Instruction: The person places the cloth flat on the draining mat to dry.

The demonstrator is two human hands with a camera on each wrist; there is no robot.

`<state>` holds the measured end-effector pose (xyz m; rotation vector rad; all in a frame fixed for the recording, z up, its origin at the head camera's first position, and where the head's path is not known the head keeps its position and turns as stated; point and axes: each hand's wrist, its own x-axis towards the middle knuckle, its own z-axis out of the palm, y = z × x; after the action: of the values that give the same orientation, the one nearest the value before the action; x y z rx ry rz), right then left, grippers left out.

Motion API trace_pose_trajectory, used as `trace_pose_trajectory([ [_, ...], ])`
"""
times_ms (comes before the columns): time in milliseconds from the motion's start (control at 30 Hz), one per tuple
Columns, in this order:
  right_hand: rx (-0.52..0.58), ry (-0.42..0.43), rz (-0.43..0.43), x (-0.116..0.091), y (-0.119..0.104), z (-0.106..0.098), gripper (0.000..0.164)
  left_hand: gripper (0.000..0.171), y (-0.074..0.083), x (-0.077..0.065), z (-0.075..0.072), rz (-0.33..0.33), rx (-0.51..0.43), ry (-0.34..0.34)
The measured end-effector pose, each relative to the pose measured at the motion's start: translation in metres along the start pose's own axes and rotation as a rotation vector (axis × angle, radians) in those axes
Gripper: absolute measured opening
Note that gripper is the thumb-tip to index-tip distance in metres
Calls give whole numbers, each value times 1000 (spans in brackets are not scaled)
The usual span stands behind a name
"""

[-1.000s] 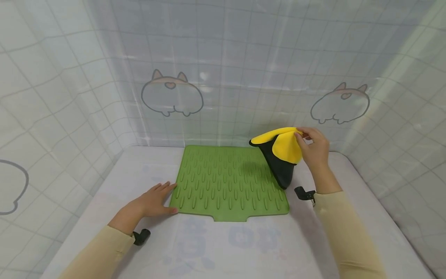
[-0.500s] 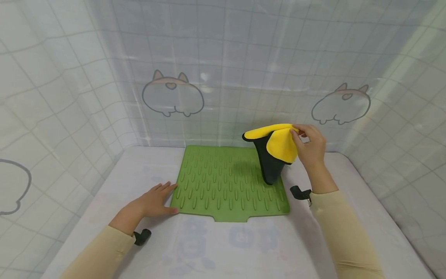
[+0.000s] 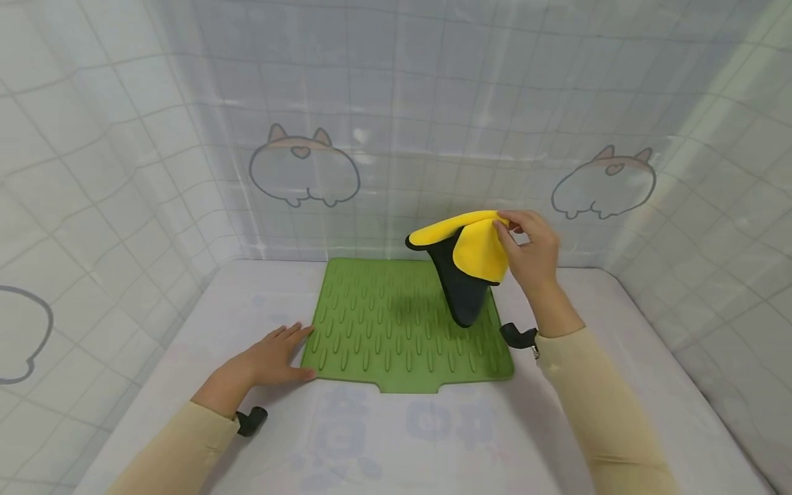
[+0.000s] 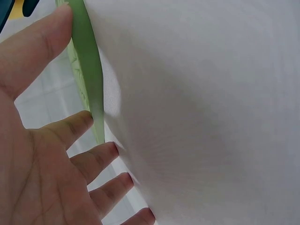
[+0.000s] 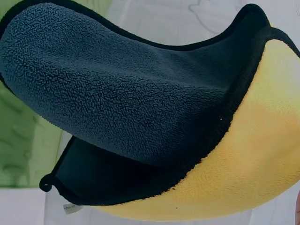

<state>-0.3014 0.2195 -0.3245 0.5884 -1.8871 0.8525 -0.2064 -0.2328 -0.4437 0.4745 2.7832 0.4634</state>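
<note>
Between thumb and fingers my right hand point(image 3: 533, 253) pinches a cleaning cloth point(image 3: 479, 251), yellow on one face and dark on the other. It hangs in folds over the right part of a green ribbed mat point(image 3: 377, 323); whether its lower tip touches the mat I cannot tell. In the right wrist view the cloth point(image 5: 122, 93) shows a fluffy dark blue-grey side and black edging. My left hand point(image 3: 278, 357) lies with spread fingers at the mat's left edge. The left wrist view has its thumb and forefinger touching the edge of the mat point(image 4: 91, 75).
A pale printed sheet point(image 3: 396, 440) covers the table under the mat. White grid-patterned curtains point(image 3: 396, 137) with cartoon animal prints rise behind and on both sides. Small black devices point(image 3: 252, 421) are strapped at both wrists.
My right hand has moved left and slightly up, carrying the cloth further over the mat. The left hand and the mat have stayed in place.
</note>
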Motion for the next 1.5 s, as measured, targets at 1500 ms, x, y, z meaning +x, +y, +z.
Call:
trace_pose_trajectory([
  [1500,286,-280,157,-41,-35,79,18,98,4,0,-2,-11,10,-2],
])
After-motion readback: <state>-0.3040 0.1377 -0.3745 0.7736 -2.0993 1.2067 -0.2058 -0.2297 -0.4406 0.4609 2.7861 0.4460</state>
